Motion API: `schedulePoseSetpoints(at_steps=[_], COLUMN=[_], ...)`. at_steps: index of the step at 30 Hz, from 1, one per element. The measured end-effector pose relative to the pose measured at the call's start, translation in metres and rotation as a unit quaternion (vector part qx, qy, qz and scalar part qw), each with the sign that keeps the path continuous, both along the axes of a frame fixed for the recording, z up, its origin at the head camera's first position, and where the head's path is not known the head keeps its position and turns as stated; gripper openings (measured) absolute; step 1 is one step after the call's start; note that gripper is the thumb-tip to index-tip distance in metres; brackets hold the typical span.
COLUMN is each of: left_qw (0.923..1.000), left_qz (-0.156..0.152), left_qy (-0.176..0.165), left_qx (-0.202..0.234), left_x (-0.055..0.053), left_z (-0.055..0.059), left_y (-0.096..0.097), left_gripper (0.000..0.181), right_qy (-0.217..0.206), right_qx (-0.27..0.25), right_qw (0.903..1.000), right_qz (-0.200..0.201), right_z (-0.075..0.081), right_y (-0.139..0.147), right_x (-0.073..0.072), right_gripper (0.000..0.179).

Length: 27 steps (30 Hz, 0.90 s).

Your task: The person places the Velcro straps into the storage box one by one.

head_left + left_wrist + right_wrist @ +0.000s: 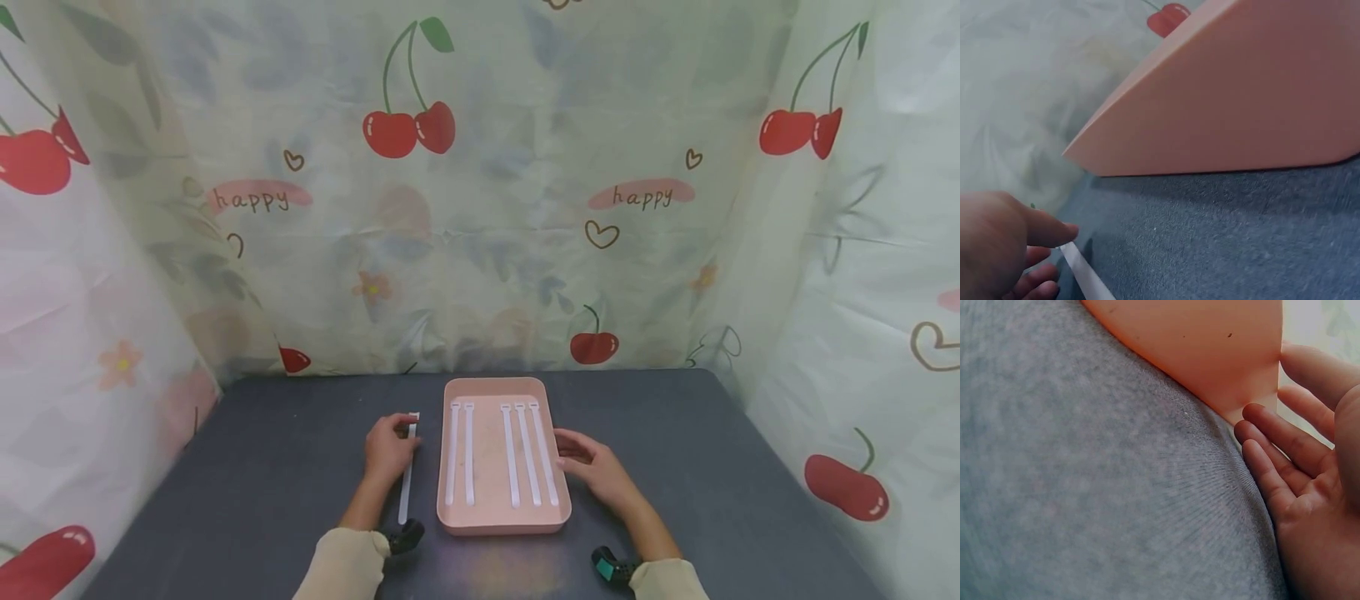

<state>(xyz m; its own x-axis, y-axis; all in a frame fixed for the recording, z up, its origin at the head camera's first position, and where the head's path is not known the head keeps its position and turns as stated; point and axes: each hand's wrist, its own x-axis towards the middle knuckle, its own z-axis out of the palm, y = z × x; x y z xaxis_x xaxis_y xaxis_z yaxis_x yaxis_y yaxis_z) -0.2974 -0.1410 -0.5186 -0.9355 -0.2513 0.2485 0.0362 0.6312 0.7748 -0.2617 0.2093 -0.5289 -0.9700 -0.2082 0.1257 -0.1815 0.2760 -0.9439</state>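
In the head view, a pink tray (491,492) holds several white cable straps with slotted heads, two at its left side and three (522,467) at its right. Left of the tray, my left hand (388,448) pinches another white cable strap (406,492) near its head, the tail pointing toward me. The left wrist view shows the thumb on this strap (1085,273), with the tray's outer wall (1229,112) beyond. My right hand (596,471) is at the tray's right wall, its fingers (1288,440) loosely extended and the thumb at the rim.
The tray stands on a dark grey tabletop (300,467). Behind and on both sides hangs a pale curtain (480,183) printed with cherries. A dark band with a device sits on each wrist, the right one (611,568) near the table's front.
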Motion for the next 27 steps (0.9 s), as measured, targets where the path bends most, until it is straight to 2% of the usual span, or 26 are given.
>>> schedulePoseSetpoints(at_steps=[4,8,11,16,20,27], left_qw=[0.9995,0.9980,0.9962,0.9929,0.9913,0.9901], left_qz=[-0.012,-0.027,-0.035,-0.039,-0.031,-0.003], left_qy=[-0.006,-0.030,-0.054,-0.073,-0.084,-0.108], left_qx=[-0.030,-0.049,-0.059,-0.085,-0.097,-0.089], left_x=[-0.001,-0.002,-0.004,-0.004,-0.002,-0.002], left_z=[-0.001,-0.001,0.000,0.005,0.008,0.009], left_y=[-0.006,-0.009,-0.010,-0.011,-0.011,-0.010], left_gripper=[0.033,0.037,0.040,0.042,0.045,0.046], right_qy=[-0.001,0.000,-0.001,-0.003,0.001,0.015], right_qx=[0.004,0.011,0.020,0.031,0.025,0.026], right_qw=[1.0000,0.9999,0.9998,0.9995,0.9997,0.9995], right_qz=[-0.002,-0.004,0.000,0.011,0.005,-0.009], right_z=[0.001,0.002,0.014,0.035,0.033,0.025], right_y=[-0.001,-0.002,-0.006,-0.010,-0.010,-0.012], right_x=[0.001,0.002,0.008,0.020,0.019,0.018], right_gripper=[0.054,0.053,0.053,0.052,0.051,0.049])
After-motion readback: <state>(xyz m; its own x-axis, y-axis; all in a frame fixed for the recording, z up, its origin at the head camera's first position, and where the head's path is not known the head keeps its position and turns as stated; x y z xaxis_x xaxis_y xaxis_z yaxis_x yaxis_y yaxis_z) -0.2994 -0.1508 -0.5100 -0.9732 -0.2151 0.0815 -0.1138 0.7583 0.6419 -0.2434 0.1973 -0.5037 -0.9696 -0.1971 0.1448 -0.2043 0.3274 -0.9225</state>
